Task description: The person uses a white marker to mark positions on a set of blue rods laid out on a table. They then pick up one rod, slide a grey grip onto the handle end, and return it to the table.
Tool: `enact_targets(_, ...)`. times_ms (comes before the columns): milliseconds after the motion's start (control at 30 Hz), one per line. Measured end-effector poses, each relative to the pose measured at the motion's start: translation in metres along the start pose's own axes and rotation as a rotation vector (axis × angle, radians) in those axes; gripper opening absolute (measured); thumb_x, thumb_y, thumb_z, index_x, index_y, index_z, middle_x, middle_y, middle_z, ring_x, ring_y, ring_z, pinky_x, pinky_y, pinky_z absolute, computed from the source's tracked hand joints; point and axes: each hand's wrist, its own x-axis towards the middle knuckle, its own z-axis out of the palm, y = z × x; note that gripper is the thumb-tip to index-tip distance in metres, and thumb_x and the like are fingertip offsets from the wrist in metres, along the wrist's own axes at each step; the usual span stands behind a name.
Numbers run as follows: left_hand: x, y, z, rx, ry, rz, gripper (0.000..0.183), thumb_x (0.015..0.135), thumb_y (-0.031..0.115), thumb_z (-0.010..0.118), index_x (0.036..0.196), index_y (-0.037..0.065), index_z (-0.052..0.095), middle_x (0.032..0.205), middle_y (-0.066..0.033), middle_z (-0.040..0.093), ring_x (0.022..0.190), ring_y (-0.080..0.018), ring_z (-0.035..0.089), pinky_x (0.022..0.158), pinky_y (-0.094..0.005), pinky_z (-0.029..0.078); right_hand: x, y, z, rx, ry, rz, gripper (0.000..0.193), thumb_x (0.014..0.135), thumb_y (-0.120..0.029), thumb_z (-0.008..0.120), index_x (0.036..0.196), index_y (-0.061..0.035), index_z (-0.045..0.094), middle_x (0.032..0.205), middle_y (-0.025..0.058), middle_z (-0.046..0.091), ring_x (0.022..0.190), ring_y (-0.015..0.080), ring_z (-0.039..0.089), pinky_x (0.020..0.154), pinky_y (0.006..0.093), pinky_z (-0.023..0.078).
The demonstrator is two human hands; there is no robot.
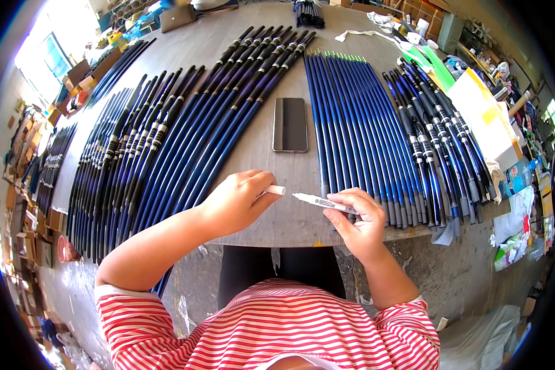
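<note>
A white pen (325, 203) is just above the table's near edge, close to the middle, its bare tip pointing to about 9 o'clock. The right hand (361, 222) grips its barrel between thumb and fingers. Just beside the tip, toward 9 o'clock and apart from it, is a white cap (276, 190), pinched in the curled fingers of the left hand (240, 200).

From the pen, a dark phone (290, 125) lies flat on the grey table (262, 229) at 11 o'clock. At 1 o'clock, a row of slim blue rods (364, 135) lies side by side, with green tips at the far end and grey ends nearer. At 2 o'clock, thicker dark rods (441, 132) with pale bands lie beside them, and past these is a white sheet (482, 117) with yellow patches.

At 10 o'clock, long blue-and-black rods (228, 111) fan out; farther round toward 9 o'clock lie more banded rods (123, 160). A dark bundle (308, 13) sits at the far edge at 12 o'clock. The person's red-and-white striped shirt (277, 327) shows at 7 o'clock.
</note>
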Motion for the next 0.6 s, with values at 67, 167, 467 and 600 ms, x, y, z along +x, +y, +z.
enact_targets(67, -0.003, -0.001, 0.0, -0.003, -0.002, 0.006, 0.012, 0.085, 0.009, 0.058, 0.083, -0.002, 0.054, 0.071, -0.0143, 0.055, 0.062, -0.0287, 0.054, 0.056, -0.0359, 0.042, 0.0, -0.003, 0.003, 0.018, -0.002, 0.046, 0.021, 0.071, 0.0, 0.073, 0.09, 0.0021, 0.065, 0.082, 0.0089, 0.062, 0.068, 0.0104, 0.058, 0.059, 0.0209, 0.045)
enact_targets(167, -0.007, -0.002, 0.0, -0.018, 0.003, 0.013, 0.012, 0.085, 0.009, 0.058, 0.083, -0.002, 0.054, 0.072, -0.0142, 0.055, 0.062, -0.0284, 0.053, 0.056, -0.0356, 0.042, 0.001, -0.005, 0.005, -0.007, -0.028, 0.026, 0.021, 0.071, 0.0, 0.073, 0.09, 0.002, 0.065, 0.082, 0.0084, 0.062, 0.067, 0.01, 0.057, 0.058, 0.0209, 0.045)
enact_targets(467, -0.015, -0.001, -0.005, 0.02, -0.006, 0.015, 0.013, 0.084, 0.009, 0.06, 0.083, -0.002, 0.054, 0.074, -0.0138, 0.056, 0.061, -0.0275, 0.054, 0.055, -0.0353, 0.043, 0.004, -0.009, 0.016, -0.037, -0.056, -0.029, 0.023, 0.07, 0.002, 0.073, 0.092, -0.0004, 0.065, 0.079, 0.0068, 0.061, 0.067, 0.0103, 0.06, 0.055, 0.0213, 0.047)
enact_targets(600, -0.019, -0.004, -0.002, 0.157, 0.047, 0.12, 0.014, 0.083, 0.011, 0.062, 0.082, -0.001, 0.054, 0.073, -0.013, 0.056, 0.06, -0.0276, 0.055, 0.052, -0.0349, 0.043, 0.005, -0.013, 0.019, -0.128, -0.066, -0.092, 0.022, 0.07, 0.003, 0.072, 0.091, -0.0007, 0.065, 0.08, 0.0079, 0.061, 0.064, 0.0127, 0.06, 0.054, 0.0228, 0.048)
